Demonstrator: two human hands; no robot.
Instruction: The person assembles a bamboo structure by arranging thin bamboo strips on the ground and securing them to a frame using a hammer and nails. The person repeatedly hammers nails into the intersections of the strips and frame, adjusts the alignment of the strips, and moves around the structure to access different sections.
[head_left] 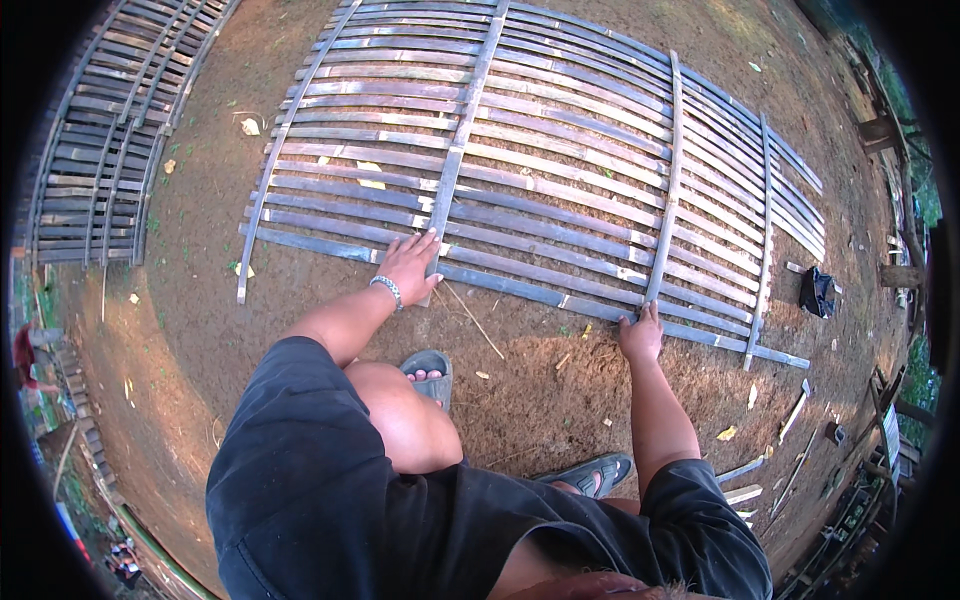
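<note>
A large panel of split bamboo slats (505,284) lies on the ground before me, its long slats crossed by several narrower strips. My left hand (405,266), with a bracelet (388,291) at the wrist, rests flat on the near edge, fingers stretched over the lower part of a crosspiece (455,155). At the near end of another crosspiece (671,190), my right hand (641,336) has its fingers closed on the panel's edge. Part of that grip is hidden beneath the hand.
A second bamboo panel (120,130) lies at the far left. To the right are a black plastic bag (817,292) and loose bamboo strips (795,410). My sandalled feet (430,375) stand on bare earth close to the near edge. Wooden posts (902,277) line the right rim.
</note>
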